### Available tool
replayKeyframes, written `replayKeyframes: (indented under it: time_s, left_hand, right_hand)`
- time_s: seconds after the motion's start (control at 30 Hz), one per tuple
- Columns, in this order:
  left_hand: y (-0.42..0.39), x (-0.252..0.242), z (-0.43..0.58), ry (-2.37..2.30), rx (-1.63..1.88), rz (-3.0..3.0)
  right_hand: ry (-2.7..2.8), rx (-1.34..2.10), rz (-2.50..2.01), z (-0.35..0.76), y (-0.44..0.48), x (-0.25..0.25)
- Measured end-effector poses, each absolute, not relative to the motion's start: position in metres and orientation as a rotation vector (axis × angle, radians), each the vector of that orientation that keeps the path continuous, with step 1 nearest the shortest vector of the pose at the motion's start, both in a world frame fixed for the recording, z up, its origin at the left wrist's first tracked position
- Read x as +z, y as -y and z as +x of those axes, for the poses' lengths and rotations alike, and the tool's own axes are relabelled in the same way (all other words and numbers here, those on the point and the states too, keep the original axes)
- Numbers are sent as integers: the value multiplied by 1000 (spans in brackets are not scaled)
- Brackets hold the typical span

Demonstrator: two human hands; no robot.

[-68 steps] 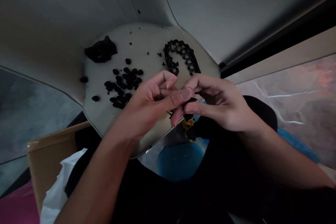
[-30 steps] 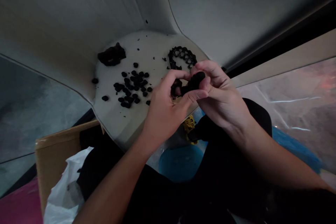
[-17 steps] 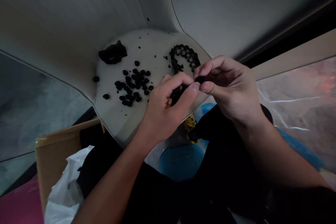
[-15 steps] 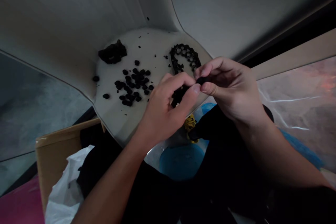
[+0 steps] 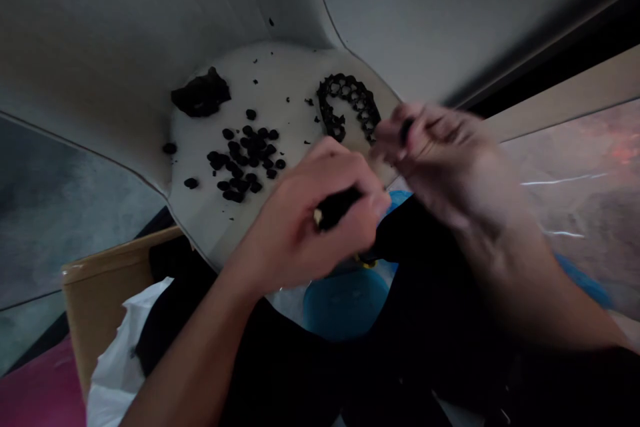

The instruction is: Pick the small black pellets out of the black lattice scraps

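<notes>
the left hand [image 5: 310, 227] is curled into a loose fist, its forearm entering from the lower left. the right hand [image 5: 440, 160] is just beside it and higher, blurred, its grip unclear.

Right hand [image 5: 440, 160] smeared by motion blur; finger pose unreadable. Small dark spot [image 5: 406, 128] at its fingertips, identity unclear. Short black piece [image 5: 336, 204] mostly buried in closed left hand [image 5: 305, 233]; shape untellable. Near end of black honeycomb-mesh strip [image 5: 350, 101] hidden behind right hand. Blue round tub [image 5: 345, 303] partly covered by left hand and dark-clad legs [image 5: 410, 347]. White plastic bag [image 5: 117, 367] cut by bottom edge.
</notes>
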State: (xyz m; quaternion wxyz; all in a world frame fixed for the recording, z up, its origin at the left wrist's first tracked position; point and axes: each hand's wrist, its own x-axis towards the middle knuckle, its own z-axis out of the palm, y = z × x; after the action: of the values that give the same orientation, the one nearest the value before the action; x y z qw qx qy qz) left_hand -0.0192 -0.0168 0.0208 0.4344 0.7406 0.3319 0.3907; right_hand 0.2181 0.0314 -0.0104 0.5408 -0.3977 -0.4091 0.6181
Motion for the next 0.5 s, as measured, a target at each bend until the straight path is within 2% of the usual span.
replayKeyframes:
  time_s: [0.1,0.3,0.5]
  left_hand:
    - [15,20,-33,-907,1132,1867]
    - [-4,4,-33,-1117,1114,1722]
    - [12,-3,-12,-1170,1105,1648]
  right_hand:
    - [914,1200,-902,233,-46,-18]
    - [1240,1372,-929,212,-25,-23]
    - [1277,1272,-942,202,-23,-26]
